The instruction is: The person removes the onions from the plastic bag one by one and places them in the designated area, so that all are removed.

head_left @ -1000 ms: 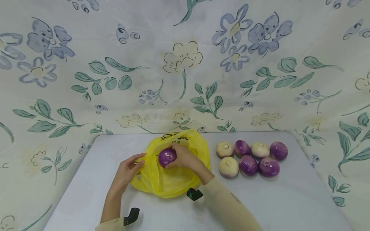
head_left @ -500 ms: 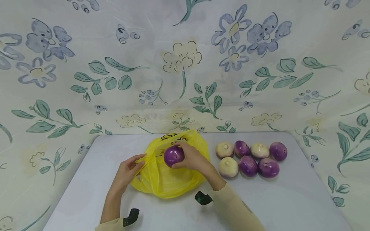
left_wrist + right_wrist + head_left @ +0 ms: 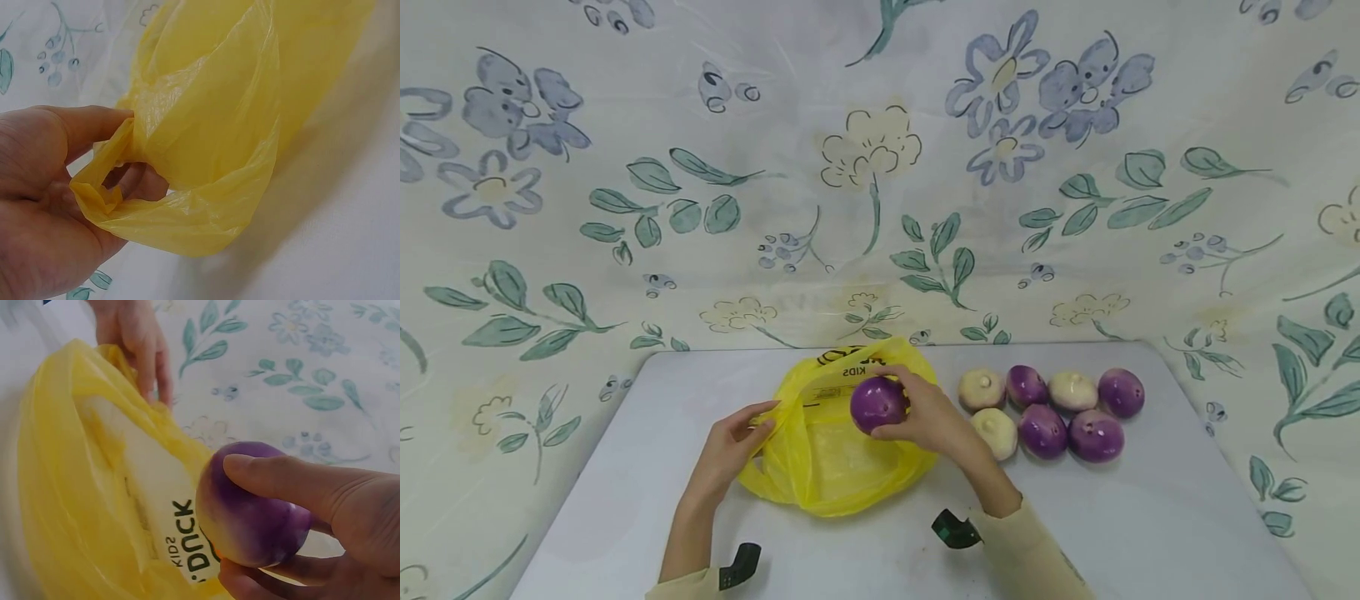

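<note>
My right hand grips a round turnip with purple skin, above the right part of the yellow plastic bag. In the right wrist view the turnip shows a pale yellowish side, with thumb on top and fingers below. The bag lies with its mouth spread and black lettering on the inner back side. On the bag's left side, my left hand pinches its edge. The left wrist view shows the bag's looped handle between the left thumb and fingers.
Right of the bag, several turnips sit in two rows, some with purple sides up and some with cream sides up. They stand on a white table. A flower-patterned sheet hangs behind it.
My right hand has drawn the turnip rightward across the bag's mouth, and the right forearm has shifted right with it. The left hand keeps its place at the bag's edge.
</note>
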`<state>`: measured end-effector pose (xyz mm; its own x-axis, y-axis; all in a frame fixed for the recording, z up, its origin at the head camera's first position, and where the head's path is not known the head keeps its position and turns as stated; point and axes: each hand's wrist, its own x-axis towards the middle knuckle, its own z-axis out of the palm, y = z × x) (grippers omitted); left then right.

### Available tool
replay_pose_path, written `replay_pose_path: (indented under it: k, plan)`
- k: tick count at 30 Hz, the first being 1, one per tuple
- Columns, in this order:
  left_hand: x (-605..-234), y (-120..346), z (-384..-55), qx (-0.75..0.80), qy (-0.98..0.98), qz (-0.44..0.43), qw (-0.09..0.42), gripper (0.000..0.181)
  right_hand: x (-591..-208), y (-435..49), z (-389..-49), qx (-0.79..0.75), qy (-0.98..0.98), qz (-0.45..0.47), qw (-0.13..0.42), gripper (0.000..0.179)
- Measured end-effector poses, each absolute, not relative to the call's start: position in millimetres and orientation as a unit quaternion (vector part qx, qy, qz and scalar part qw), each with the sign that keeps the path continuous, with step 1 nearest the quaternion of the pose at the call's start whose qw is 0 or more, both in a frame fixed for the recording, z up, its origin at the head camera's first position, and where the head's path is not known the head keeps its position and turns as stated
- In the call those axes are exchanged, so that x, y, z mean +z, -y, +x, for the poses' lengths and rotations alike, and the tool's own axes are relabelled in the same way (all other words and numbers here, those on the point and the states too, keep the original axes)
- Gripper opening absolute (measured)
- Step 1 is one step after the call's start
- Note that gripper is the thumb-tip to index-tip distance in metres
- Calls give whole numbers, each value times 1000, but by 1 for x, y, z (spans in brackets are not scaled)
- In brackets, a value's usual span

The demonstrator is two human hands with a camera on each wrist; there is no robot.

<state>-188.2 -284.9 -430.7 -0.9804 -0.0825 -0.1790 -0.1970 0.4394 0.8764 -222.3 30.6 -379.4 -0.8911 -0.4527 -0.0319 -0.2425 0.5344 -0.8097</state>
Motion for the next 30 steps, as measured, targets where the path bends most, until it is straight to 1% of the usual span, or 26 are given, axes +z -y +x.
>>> replay_pose_path:
  k: [7, 13, 17, 24, 30]
  plan:
    - [-431, 285, -187, 522, -847, -81, 55, 43, -378, -55, -216, -474, -854, -176, 121, 80]
    - [-431, 285, -187, 521, -848, -80, 57, 43, -379, -74, -213, -465, -868, -147, 99, 80]
    - [-431, 284, -187, 523, -847, -80, 58, 43, -380, -87, -210, -431, -890, -121, 83, 81]
    - [-431, 284, -187, 520, -848, -81, 59, 43, -384, -114, -206, -420, -897, -129, 50, 82]
    - [-430, 284, -187, 517, -850, -81, 57, 42, -385, -135, -200, -434, -892, -120, 48, 83]
